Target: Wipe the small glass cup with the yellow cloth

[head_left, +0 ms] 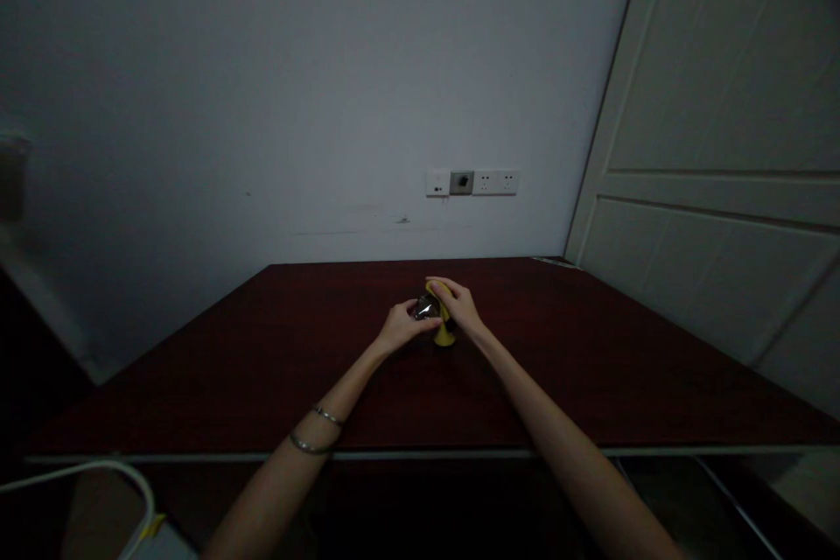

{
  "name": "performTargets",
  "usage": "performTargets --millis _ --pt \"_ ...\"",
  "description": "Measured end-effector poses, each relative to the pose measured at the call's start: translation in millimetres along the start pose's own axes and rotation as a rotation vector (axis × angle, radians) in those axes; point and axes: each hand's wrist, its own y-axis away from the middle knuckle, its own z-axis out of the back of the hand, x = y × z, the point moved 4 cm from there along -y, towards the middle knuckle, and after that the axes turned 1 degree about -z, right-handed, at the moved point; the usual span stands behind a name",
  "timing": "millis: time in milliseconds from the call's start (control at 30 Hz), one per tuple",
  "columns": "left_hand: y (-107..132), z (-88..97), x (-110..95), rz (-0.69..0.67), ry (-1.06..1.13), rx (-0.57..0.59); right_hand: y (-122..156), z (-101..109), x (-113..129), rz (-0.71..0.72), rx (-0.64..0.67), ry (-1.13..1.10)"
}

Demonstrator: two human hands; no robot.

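Note:
My left hand [399, 329] is closed around the side of a shiny, dark, rounded object [427, 308] that looks like glass or polished metal; its exact kind is not clear. From the other side, my right hand [461, 309] presses a yellow cloth [444, 336] against it. Part of the cloth hangs down below the fingers, and a bit shows above near the fingertips. The hands meet over the middle of the dark red table [315, 324]. My fingers cover much of the rounded object.
Behind the table rises a pale wall [328, 87] with a row of sockets and a switch [486, 183]. A white panelled door [715, 140] stands along the right. At the lower left, a white cable [124, 468] curves beside the table's front edge.

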Motion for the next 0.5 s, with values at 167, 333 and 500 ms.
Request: performTargets --millis 167,333,500 --pt "0 2.6 -2 0.051 0.154 -0.009 8 3 2 0.000 0.123 -0.071" --pt "-2 6.8 6 0.156 0.265 -0.026 22 1 10 0.114 0.210 0.101" --pt "-1 4.9 15 0.262 0.322 0.004 30 -6 13 0.254 0.208 0.264"
